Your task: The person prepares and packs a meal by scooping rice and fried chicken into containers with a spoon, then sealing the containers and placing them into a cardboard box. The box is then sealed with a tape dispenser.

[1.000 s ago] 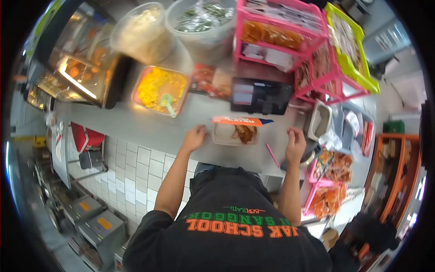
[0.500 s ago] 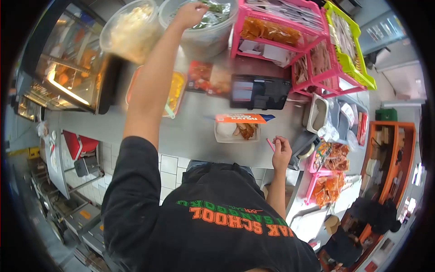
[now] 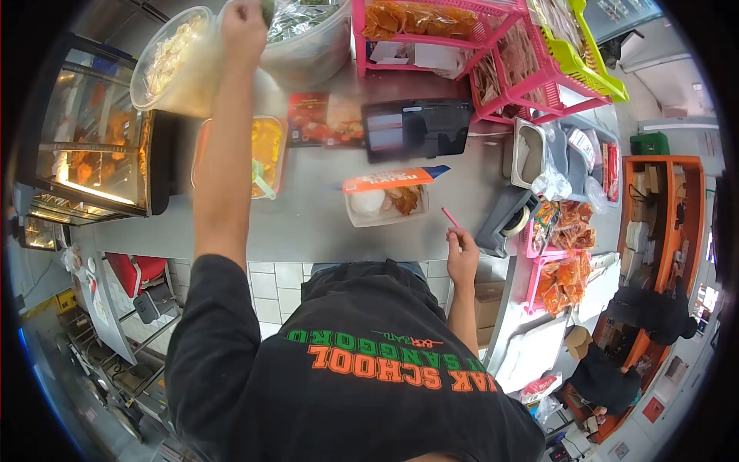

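Observation:
My left hand (image 3: 243,32) is reached far forward over the rims of two tubs, its fingers closed. A bit of dark green shows beside the fingers; I cannot make out what it is. One tub (image 3: 169,65) contains pale chips or crackers, the other (image 3: 308,61) plastic-wrapped greens. My right hand (image 3: 462,258), near the counter's front edge, pinches a thin pink stick (image 3: 450,217) pointing up and left. Left of it sits an open paper food box (image 3: 385,219) with white rice and browned meat pieces. Its orange printed lid flap (image 3: 389,181) stands at the back.
A rectangular tub of yellow food (image 3: 267,146) with a pale green handle stands under my left arm. Behind the box lies a black device (image 3: 416,129). Pink racks (image 3: 493,58) rise at the back, a lit display cabinet (image 3: 96,138) at left. A tape dispenser (image 3: 504,219) is at right.
My left hand has moved left, from over the greens tub to between the two tubs, with green now beside its fingers. The right hand still pinches the pink stick. The camera view has shifted.

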Demonstrator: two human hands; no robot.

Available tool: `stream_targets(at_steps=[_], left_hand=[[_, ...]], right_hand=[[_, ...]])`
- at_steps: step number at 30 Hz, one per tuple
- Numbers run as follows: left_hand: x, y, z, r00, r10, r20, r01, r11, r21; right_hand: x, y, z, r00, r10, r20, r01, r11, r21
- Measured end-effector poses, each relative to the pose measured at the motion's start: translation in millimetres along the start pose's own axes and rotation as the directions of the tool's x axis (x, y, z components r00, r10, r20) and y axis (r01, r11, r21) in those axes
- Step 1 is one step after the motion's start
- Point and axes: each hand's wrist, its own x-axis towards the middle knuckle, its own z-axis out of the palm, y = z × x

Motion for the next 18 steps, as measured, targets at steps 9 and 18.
stream_targets(at_steps=[9, 18], left_hand=[[-319, 112, -81, 0.524, -0.269, 0.808, 0.444, 0.896, 0.010], [-376, 69, -3, 0.790, 0.112, 0.602, -0.292, 0.933, 0.211]], right_hand=[[81, -9, -23, 0.994, -0.099, 0.047, 0.098, 0.995, 0.013], [134, -64, -13, 0.866, -0.486, 0.117, 0.487, 0.873, 0.021]])
